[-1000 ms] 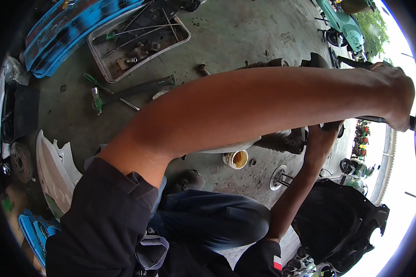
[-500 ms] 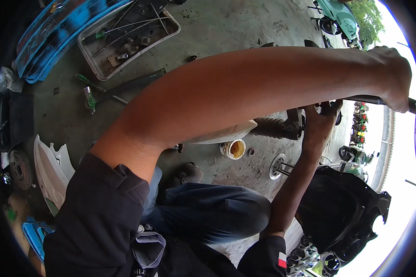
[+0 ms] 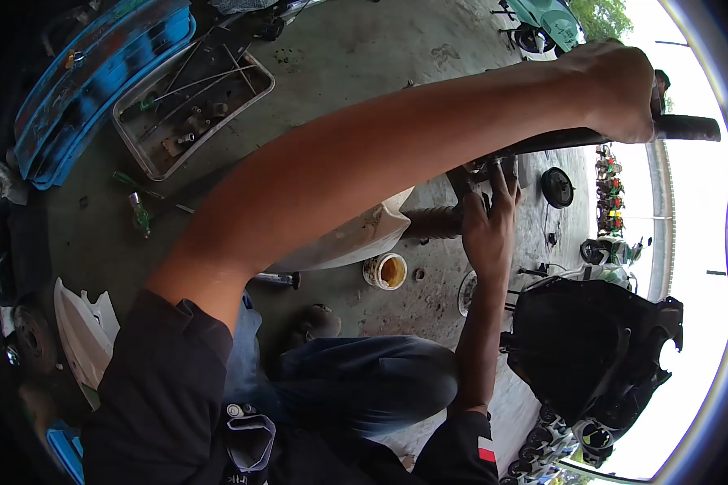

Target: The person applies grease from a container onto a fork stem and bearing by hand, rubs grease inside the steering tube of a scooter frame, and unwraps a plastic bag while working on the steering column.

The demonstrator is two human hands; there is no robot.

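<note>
My left hand [image 3: 619,89] is closed in a fist around a long dark bar [image 3: 550,141], whose black end [image 3: 692,128] sticks out beyond the knuckles. My left forearm crosses the view and hides much behind it. Below that arm my right hand [image 3: 489,234] grips the dark upper part of a motorcycle front fork, thumb on one side and fingers on the other. A ribbed rubber boot [image 3: 433,223] covers part of this fork [image 3: 467,182]. Beside it is a pale, dirty fender [image 3: 356,236], partly behind my arm.
On the floor stand a white tub of brownish grease [image 3: 386,272] and a metal tray [image 3: 158,166] of tools. A green-handled screwdriver [image 3: 140,214], blue panels [image 3: 97,89], a white panel [image 3: 85,323] and a large black panel [image 3: 582,347] lie around. Motorcycles [image 3: 538,28] stand farther off.
Both hands have shifted left in the view, and the left fist sits higher. The camera view has also turned a little. Both hands keep their holds.
</note>
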